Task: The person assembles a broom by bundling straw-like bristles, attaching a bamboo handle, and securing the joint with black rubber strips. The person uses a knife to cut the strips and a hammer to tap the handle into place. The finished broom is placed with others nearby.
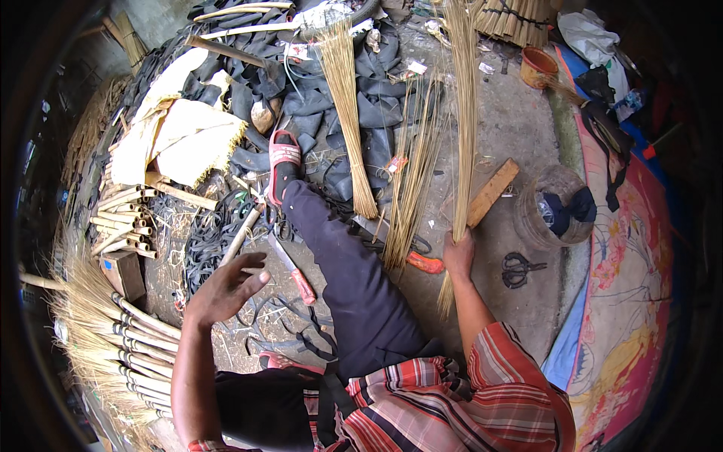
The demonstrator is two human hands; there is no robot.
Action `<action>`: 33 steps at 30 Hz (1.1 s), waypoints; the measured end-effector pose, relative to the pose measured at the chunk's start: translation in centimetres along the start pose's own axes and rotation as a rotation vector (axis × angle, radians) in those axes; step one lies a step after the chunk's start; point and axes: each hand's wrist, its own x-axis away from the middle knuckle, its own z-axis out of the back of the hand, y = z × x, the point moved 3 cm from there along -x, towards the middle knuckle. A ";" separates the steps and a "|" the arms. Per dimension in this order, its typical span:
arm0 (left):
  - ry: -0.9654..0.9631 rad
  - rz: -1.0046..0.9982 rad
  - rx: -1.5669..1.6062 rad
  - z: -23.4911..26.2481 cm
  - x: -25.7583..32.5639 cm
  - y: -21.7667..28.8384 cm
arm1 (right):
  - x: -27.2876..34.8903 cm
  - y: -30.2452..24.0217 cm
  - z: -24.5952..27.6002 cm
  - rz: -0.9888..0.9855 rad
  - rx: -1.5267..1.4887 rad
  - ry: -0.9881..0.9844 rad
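My right hand is closed round the lower part of a long bundle of thin straw bristles, which stretches away from me. My left hand hangs in the air with its fingers apart and holds nothing. Beyond it on the floor lies a knife with a red handle. Two more straw bundles lie ahead: a tied one and a looser one. Beside my right hand are a red-orange handle, its tool partly hidden, and a wooden block.
Dark scissors and a clear round container are at right, near a patterned mat. Finished-looking brooms and cut bamboo sticks lie at left. Black rubber pieces and rubber strips cover much floor.
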 end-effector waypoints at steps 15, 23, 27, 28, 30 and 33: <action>0.461 -0.723 0.756 -3.5 -4.4 13.2 | 4.5 -24.0 1.0 0.784 -0.278 -0.213; 0.943 -0.821 0.982 7.9 6.6 13.6 | 11.0 -40.2 -5.0 0.877 -0.735 -0.674; 1.013 -0.831 0.732 9.7 9.2 12.1 | 15.5 -42.9 -7.7 0.878 -0.805 -0.829; 1.202 -0.743 0.711 8.2 8.6 10.7 | 16.1 -42.3 -8.1 0.903 -0.860 -0.839; 1.179 -0.560 0.701 6.4 7.4 8.5 | 16.4 -39.6 -9.5 0.833 -0.728 -0.988; 1.083 -0.548 0.763 2.1 3.9 5.8 | 16.3 -34.5 -11.3 0.665 -0.699 -1.058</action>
